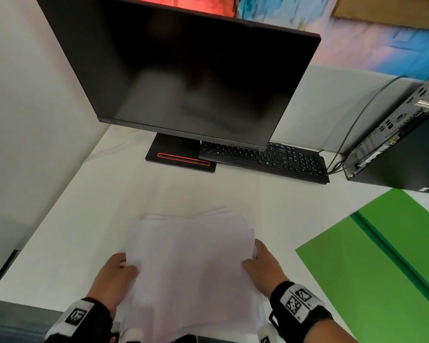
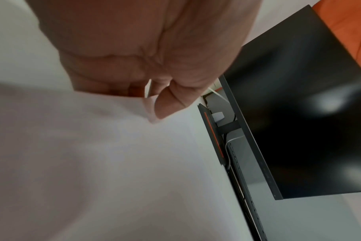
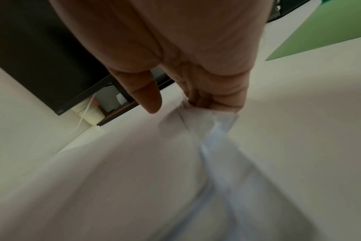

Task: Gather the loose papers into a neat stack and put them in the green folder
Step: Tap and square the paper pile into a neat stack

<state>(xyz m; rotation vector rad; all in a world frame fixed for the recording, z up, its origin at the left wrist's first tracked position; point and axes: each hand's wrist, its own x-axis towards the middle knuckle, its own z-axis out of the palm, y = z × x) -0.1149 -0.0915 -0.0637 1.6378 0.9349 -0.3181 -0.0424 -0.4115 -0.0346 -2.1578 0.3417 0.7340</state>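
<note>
White papers (image 1: 191, 263) sit bunched in front of the person over the near edge of the worktop (image 1: 233, 191), edges uneven. The left hand (image 1: 114, 276) grasps their left side, the right hand (image 1: 263, 266) their right side, thumbs on top. The green folder (image 1: 372, 263) lies open on the worktop, to the right and apart from the papers. Behind stand a dark monitor (image 1: 183, 78), a keyboard (image 1: 270, 159) and a computer case (image 1: 401, 142).

Left wrist view: the left grip pinches the sheets' edge, thumb (image 2: 171, 101) pressed on top.

Right wrist view: the right grip's curled fingers (image 3: 216, 96) clasp the blurred sheets; the folder shows at upper right.
</note>
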